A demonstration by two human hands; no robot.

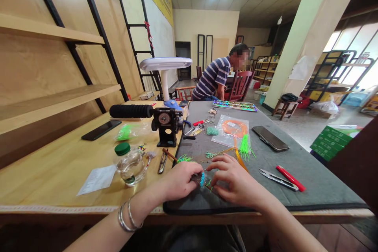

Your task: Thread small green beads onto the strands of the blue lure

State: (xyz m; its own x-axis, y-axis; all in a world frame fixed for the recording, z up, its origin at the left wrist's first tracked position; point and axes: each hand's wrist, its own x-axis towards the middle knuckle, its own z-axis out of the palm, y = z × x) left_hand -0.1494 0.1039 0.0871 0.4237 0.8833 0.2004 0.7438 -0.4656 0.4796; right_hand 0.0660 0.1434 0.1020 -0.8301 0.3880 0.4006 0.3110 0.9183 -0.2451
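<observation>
A: Where are the hands?

B: Low centre of the frame, close together over the dark grey rubber mat (319, 181). The left hand (178, 181), with thin silver bangles (126, 216) on its wrist, and the right hand (233, 177) meet around a small bright-blue fibre tuft (202, 180).

A: And the grip?

B: Clenched on both sides, the fingertips closing on that tuft, with thin green strands showing just below it. The fingers cover much of it, so it's probably a pinch, but I can't be sure.

A: What's around them?

B: Just above the hands, a clear plastic bag of orange cord and neon-green tassels (233, 134) lies on the mat. To the right are steel thread snips (277, 179) beside a red marker-shaped tool (291, 178). To the left, a glass jar with a green lid (129, 163) stands on the pale wooden counter (44, 177).

A: Anyone else?

B: Upper middle, a person in a navy-and-white striped shirt (212, 76) sits beyond the mat, turned away to the right.
</observation>
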